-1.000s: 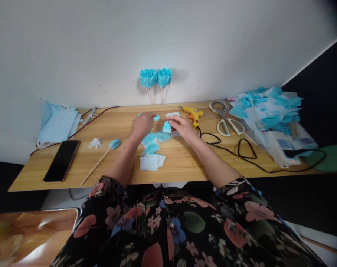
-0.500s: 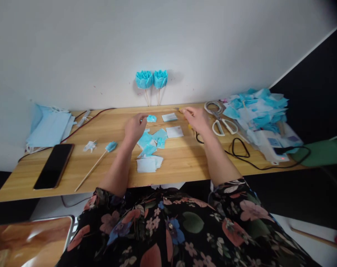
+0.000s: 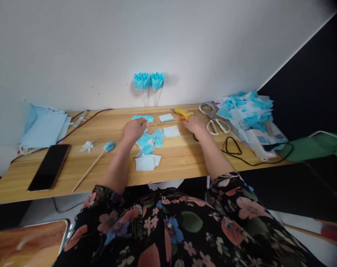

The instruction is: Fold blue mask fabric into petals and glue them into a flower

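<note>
My right hand [image 3: 196, 124] is closed around the handle of a yellow hot glue gun [image 3: 184, 113], whose nozzle points left and whose orange trigger shows beside my fingers. Across the table, my left hand [image 3: 134, 129] has its fingers curled together at the crumpled blue fabric pieces [image 3: 148, 118]; whatever they hold, if anything, is hidden. Between my arms lie more blue mask-fabric pieces [image 3: 146, 141] and cut white pieces [image 3: 145, 164]. Two small stacks of white squares [image 3: 166, 118] sit between my hands. A wooden stick with a blue bud [image 3: 109, 146] rests left of my left forearm.
Two blue fabric flowers [image 3: 142, 81] on sticks lean against the wall. White-handled scissors [image 3: 218, 126] and a heap of blue scraps [image 3: 249, 107] are at right, near a power strip [image 3: 260, 144] and black cord. A phone [image 3: 49, 167] and face masks [image 3: 44, 128] lie at left.
My right hand has shifted down onto the glue gun's handle, uncovering its yellow body. My left hand stays by the blue pieces. The view has shifted slightly.
</note>
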Available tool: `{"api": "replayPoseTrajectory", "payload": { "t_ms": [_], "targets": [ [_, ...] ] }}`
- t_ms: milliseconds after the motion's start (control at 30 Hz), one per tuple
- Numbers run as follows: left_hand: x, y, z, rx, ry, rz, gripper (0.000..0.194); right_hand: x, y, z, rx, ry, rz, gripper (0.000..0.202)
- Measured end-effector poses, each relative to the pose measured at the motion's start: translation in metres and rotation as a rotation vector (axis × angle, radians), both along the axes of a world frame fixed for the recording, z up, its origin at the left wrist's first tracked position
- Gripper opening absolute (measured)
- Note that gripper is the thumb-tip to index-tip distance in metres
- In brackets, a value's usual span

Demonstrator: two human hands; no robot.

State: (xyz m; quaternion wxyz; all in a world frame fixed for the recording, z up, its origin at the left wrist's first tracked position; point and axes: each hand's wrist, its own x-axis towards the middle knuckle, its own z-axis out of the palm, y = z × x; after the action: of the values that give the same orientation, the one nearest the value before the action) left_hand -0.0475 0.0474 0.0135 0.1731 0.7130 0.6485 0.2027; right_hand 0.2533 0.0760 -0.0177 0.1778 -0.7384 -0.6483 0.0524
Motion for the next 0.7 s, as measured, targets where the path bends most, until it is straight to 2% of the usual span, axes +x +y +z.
{"api": "replayPoseTrajectory", "payload": {
  "t_ms": [100, 200, 267, 400, 500, 600, 700],
  "targets": [
    [-0.007, 0.002, 0.003, 0.013, -0.058, 0.065, 0.034, 0.004, 0.003, 0.001, -0.04, 0.099, -0.019, 0.009],
    [-0.016, 0.005, 0.004, 0.098, -0.123, 0.135, 0.033, 0.011, 0.001, 0.006, -0.117, 0.424, -0.089, 0.007],
    [-0.02, 0.007, 0.003, 0.15, -0.107, 0.152, 0.031, 0.015, -0.002, 0.011, -0.105, 0.664, -0.086, 0.007],
    [-0.026, 0.009, 0.0, 0.132, 0.084, 0.189, 0.034, 0.02, -0.013, 0.028, 0.102, 1.095, 0.099, 0.014],
    [-0.027, 0.012, -0.002, 0.067, 0.201, 0.218, 0.039, 0.015, -0.022, 0.049, 0.307, 1.253, 0.224, 0.02],
    [-0.026, 0.017, -0.004, -0.008, 0.248, 0.237, 0.043, 0.004, -0.029, 0.065, 0.291, 1.303, 0.282, 0.018],
    [-0.024, 0.025, -0.007, -0.059, 0.222, 0.271, 0.042, -0.011, -0.032, 0.067, 0.198, 1.362, 0.354, 0.021]
  ]
}}
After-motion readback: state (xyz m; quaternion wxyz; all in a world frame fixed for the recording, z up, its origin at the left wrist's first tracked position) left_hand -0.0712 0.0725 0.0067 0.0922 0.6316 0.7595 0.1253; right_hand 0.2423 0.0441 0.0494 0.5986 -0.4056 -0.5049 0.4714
